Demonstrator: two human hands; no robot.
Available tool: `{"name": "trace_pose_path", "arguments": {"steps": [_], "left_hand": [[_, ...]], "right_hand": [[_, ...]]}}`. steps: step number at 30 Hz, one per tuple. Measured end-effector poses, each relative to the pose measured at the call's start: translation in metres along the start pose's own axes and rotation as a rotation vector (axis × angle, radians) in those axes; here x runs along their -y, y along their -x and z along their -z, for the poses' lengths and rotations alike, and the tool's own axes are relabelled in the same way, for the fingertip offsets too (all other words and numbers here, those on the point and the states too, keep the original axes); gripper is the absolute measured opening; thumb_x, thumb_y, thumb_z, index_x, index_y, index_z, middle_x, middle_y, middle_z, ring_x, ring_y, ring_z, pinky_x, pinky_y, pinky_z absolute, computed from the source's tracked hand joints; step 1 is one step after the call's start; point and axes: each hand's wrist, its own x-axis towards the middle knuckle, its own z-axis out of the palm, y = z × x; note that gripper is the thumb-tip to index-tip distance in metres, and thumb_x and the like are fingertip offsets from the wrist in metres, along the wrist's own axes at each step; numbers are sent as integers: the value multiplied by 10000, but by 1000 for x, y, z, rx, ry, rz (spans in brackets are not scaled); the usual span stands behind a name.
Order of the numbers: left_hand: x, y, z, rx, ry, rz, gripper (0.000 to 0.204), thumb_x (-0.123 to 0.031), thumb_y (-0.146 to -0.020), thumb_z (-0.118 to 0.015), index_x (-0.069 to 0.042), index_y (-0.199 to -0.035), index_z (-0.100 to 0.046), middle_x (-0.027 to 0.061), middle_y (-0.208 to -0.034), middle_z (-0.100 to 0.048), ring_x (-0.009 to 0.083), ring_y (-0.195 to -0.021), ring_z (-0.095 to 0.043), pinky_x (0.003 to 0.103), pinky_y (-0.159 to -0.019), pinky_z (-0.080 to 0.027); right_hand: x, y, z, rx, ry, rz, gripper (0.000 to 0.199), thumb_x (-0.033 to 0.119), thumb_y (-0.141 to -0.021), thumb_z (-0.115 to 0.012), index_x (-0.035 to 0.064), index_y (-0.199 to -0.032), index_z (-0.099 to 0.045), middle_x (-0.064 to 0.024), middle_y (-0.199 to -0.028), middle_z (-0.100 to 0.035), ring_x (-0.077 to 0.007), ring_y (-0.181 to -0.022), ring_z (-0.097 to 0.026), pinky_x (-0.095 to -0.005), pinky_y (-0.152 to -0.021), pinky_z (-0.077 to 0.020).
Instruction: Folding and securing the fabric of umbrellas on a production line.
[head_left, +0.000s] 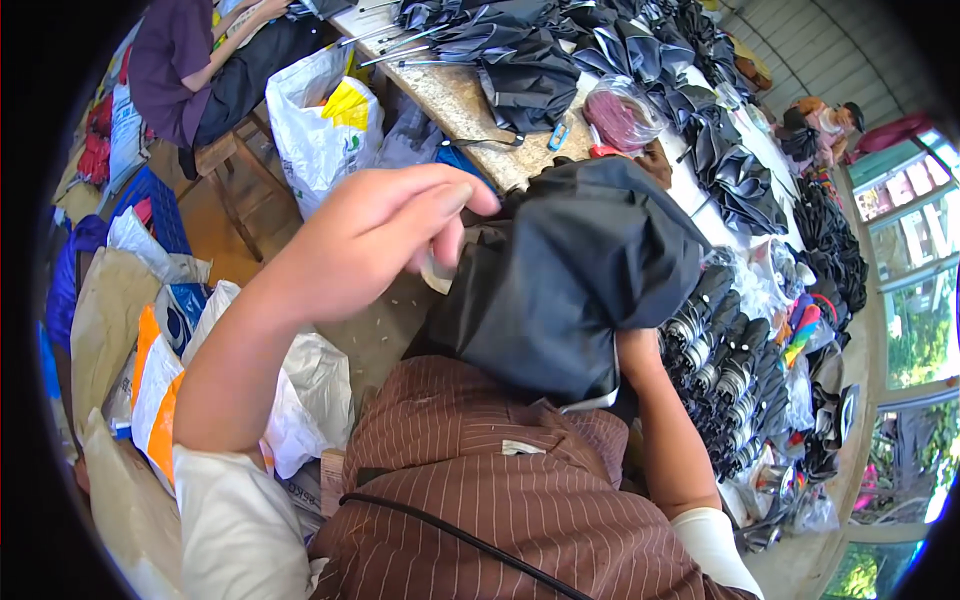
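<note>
A black umbrella, its cloth loose and bunched, lies across my lap and hides part of the table edge. My right hand grips it from the right side; the cloth covers most of those fingers. In front of the umbrella's left side my left hand is raised, thumb and forefinger pressed together and the other fingers curled. Whether anything thin is pinched there I cannot make out. A pale metal end shows at the umbrella's lower edge, close to my brown striped apron.
Black umbrellas are heaped on the worktable, beside a clear bag of dark red material and a small blue tool. Rolled umbrellas stack to my right. White sacks and a seated person are left.
</note>
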Motion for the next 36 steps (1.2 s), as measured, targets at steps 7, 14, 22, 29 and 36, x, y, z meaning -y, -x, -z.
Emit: {"name": "trace_pose_path", "arguments": {"steps": [7,14,22,29,36], "left_hand": [[-2,-11,-69,867,-49,-476,454,-307,-869,-623,30,-1162,-543,143,-923,-660,292,-766,-611,355,-686,-496],[4,-28,-3,100,84,86,429,-322,-901,-609,8,-1171,-568,104,-791,-649,184,-661,-586,293,-640,-502],[-35,-35,-37,404,256,-369,368,-323,-936,-500,-25,-1124,-606,144,-925,-663,292,-809,-617,344,-746,-509],[16,-48,-22,488,-425,206,387,-337,-946,-445,-15,-934,-660,95,-841,-659,191,-694,-571,286,-676,-477],[-38,-67,-41,219,675,-625,533,-442,-966,-418,-21,-1275,-524,167,-1169,-606,262,-1057,-575,339,-900,-454]], "right_hand": [[2,12,-8,-58,201,38,602,231,-851,-577,-10,-1370,-392,-201,-1393,-424,-322,-1254,-446,-382,-1046,-350],[-21,16,-25,-120,269,163,584,286,-878,-542,23,-1378,-394,-167,-1368,-459,-308,-1216,-480,-372,-1058,-335],[104,12,23,364,-934,136,616,201,-786,-693,17,-1317,-438,-136,-1284,-523,-251,-1154,-519,-338,-1039,-360],[12,25,-10,-140,91,101,379,114,-791,-647,22,-1151,-576,-102,-1009,-629,-279,-872,-601,-365,-831,-459],[6,19,-30,-160,-116,196,324,102,-819,-606,30,-1134,-594,-91,-959,-637,-267,-793,-595,-361,-767,-474]]}}
